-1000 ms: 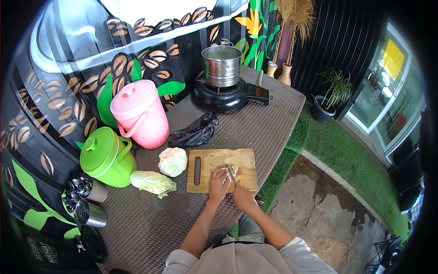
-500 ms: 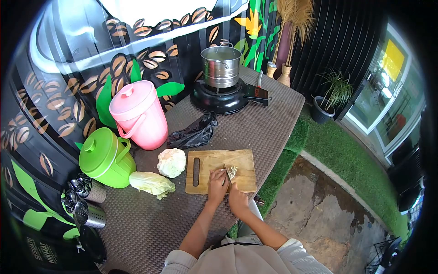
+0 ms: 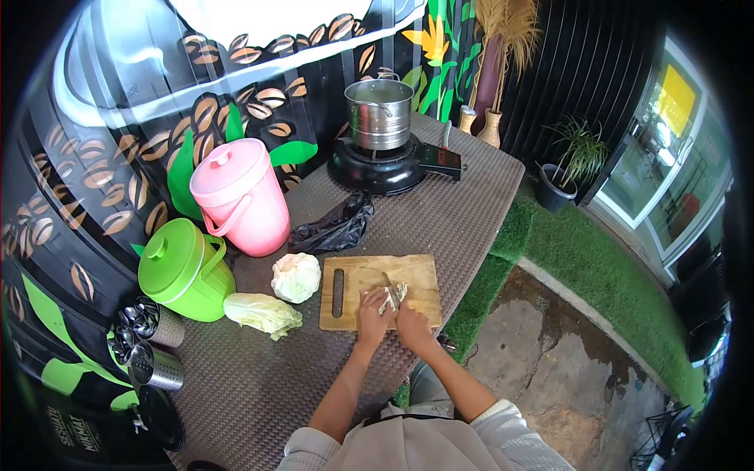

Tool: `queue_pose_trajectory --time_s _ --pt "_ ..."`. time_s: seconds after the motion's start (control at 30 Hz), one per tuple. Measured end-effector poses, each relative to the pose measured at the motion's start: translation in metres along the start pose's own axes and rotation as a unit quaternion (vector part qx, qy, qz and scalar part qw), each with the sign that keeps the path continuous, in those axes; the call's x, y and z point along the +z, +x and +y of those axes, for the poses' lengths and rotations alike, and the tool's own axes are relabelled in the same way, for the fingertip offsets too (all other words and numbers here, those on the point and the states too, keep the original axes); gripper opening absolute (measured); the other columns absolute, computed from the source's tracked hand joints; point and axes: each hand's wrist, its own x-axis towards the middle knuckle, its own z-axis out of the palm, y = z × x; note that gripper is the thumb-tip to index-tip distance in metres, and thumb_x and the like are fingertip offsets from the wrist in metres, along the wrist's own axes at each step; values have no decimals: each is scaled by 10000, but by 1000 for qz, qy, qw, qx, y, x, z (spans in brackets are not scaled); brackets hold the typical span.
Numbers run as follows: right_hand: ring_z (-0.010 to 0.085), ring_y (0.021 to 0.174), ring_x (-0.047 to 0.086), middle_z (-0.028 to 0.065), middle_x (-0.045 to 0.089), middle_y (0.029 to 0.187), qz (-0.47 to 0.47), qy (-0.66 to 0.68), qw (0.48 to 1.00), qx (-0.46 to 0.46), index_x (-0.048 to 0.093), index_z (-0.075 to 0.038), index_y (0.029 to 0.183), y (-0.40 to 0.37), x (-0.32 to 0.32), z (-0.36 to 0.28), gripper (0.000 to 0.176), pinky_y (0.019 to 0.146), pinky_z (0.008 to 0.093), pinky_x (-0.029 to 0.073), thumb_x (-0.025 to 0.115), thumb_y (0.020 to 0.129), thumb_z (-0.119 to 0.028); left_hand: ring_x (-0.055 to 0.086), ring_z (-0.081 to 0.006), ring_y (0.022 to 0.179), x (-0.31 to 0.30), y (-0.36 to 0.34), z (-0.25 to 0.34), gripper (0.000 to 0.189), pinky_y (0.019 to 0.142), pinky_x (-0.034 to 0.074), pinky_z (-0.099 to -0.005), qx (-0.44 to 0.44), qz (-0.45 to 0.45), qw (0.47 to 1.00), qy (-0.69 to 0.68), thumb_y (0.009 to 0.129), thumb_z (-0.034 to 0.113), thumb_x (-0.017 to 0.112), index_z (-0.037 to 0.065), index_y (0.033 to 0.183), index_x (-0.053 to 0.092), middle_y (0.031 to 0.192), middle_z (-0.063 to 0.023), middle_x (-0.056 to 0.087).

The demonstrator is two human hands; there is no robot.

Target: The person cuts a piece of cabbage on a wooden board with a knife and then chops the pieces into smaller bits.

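Note:
On the wooden cutting board (image 3: 358, 272), my left hand (image 3: 374, 314) presses down with its fingers bent over a pale piece of food (image 3: 389, 301). My right hand (image 3: 414, 327) is closed around the handle of a knife (image 3: 390, 289), whose blade points up and away between my hand and a small heap of thin pale strips (image 3: 402, 290). A round cabbage (image 3: 296, 277) sits just left of the board, and a longer leafy cabbage (image 3: 263, 313) lies beside it, nearer to me.
Behind the board are a black plastic bag (image 3: 334, 224) and a steel pot (image 3: 380, 115) on a black stove (image 3: 377, 170). A pink lidded bucket (image 3: 250, 206), a green one (image 3: 187, 271) and utensil holders (image 3: 156, 366) stand left. The table edge (image 3: 469, 289) runs along the right.
The knife blade has come into fuller view, tilted away to the upper left. My right hand has shifted slightly right, and my left hand still rests on the board.

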Motion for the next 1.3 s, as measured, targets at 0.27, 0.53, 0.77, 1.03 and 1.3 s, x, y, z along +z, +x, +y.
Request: queue_pose_trajectory --time_s 0.27,0.53,0.77,1.03,1.3 --pt "290 707 714 151 680 725 89 -47 994 44 486 63 1102 -19 29 -15 370 572 399 571 627 807 -107 576 -299 1156 2 3 -2 237 1136 281 -471 17 7 1000 10 829 82 657 -31 1033 699 1117 -161 671" --pt "354 658 697 186 665 689 8 -11 1000 16 465 4 1021 -27 -6 -11 212 591 430 570 546 857 -104 574 -304 1151 1 1 -3 234 1141 273 -472 12 1 1000 11 830 58 651 -23 1045 696 1116 -161 670" --pt "356 675 698 192 675 728 29 6 999 -28 470 18 1004 -4 3 -3 203 586 433 569 543 863 -108 559 -308 1169 1 -4 -2 239 1148 266 -467 5 -12 1000 7 828 58 647 -44 1039 692 1120 -174 664" --pt "333 688 703 182 681 755 11 1 998 60 470 58 1108 -9 25 -13 294 592 409 575 531 870 -104 555 -319 1172 1 1 -2 244 1145 271 -473 27 -12 1000 10 831 64 636 -42 1043 693 1133 -175 662" --pt "327 722 711 184 687 757 -8 -8 997 76 482 19 1057 -16 8 -13 261 594 387 577 576 859 -123 543 -316 1192 -1 -1 -1 273 1153 244 -486 24 -20 999 14 831 69 618 -56 1065 680 1168 -179 648"
